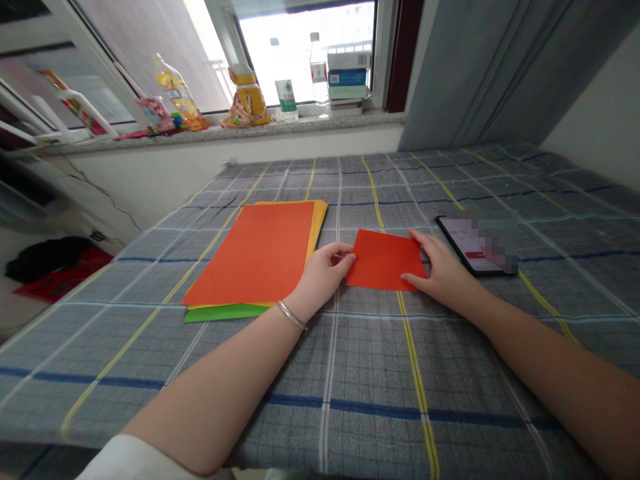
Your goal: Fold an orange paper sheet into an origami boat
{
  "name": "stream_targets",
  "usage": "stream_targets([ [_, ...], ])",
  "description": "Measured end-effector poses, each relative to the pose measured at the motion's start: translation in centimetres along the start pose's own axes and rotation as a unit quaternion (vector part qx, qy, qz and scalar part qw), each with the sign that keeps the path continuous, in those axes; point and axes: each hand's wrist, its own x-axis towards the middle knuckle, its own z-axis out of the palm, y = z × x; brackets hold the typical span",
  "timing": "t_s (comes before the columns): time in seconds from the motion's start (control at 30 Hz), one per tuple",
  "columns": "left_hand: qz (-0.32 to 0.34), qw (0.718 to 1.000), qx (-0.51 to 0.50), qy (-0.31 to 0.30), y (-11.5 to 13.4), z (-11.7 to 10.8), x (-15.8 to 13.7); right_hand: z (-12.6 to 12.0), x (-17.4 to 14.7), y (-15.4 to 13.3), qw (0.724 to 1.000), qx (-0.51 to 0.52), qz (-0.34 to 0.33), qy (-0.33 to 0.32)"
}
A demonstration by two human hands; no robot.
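A small red-orange sheet of paper lies between my two hands just over the checked cloth. Its left edge is pinched by the thumb and fingers of my left hand, which has a silver bangle at the wrist. At the opposite edge, my right hand grips the paper, thumb near the lower right corner and fingers at the upper right. A stack of larger coloured sheets, orange on top with yellow and green edges showing, sits left of my left hand.
Right of my right hand lies a phone with its screen lit. The checked cloth covers the surface. Bottles, a yellow jug, a tube and stacked boxes stand along the windowsill behind. A grey curtain hangs at right.
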Motion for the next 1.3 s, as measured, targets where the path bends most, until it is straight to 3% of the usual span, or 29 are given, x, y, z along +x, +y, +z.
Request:
stream_targets([
  [0.17, 0.091, 0.990, 0.056, 0.094, 0.7, -0.3, -0.3, -0.6, 0.1, -0.3, 0.998, 0.010, -0.036, 0.059],
  [0.33, 0.129, 0.982, 0.007, 0.140, 0.9, -0.6, -0.5, -1.5, -0.1, -1.1, 0.991, 0.018, -0.048, 0.120],
  [0.43, 0.189, 0.969, 0.006, 0.156, 0.9, -0.8, -0.7, -1.9, -0.2, -1.6, 0.990, -0.006, -0.069, 0.126],
  [0.57, 0.274, 0.953, 0.087, 0.099, 1.4, -0.9, -0.9, -1.8, -0.1, -1.8, 0.985, -0.047, -0.119, 0.112],
  [0.67, 0.288, 0.951, 0.113, 0.019, 1.7, -0.9, -1.2, -1.6, 0.1, -1.4, 0.986, -0.050, -0.135, 0.082],
  [0.9, 0.238, 0.962, 0.092, -0.095, 2.2, -0.8, -1.6, -1.7, 0.2, -1.4, 0.985, -0.031, -0.149, 0.082],
  [1.13, 0.065, 0.989, -0.033, -0.131, 1.7, -0.5, -1.3, -1.8, -0.2, -2.4, 0.985, -0.025, -0.134, 0.103],
  [1.3, 0.001, 0.973, -0.138, -0.186, 1.1, -0.4, -1.1, -1.9, -0.2, -2.3, 0.981, -0.030, -0.161, 0.105],
])
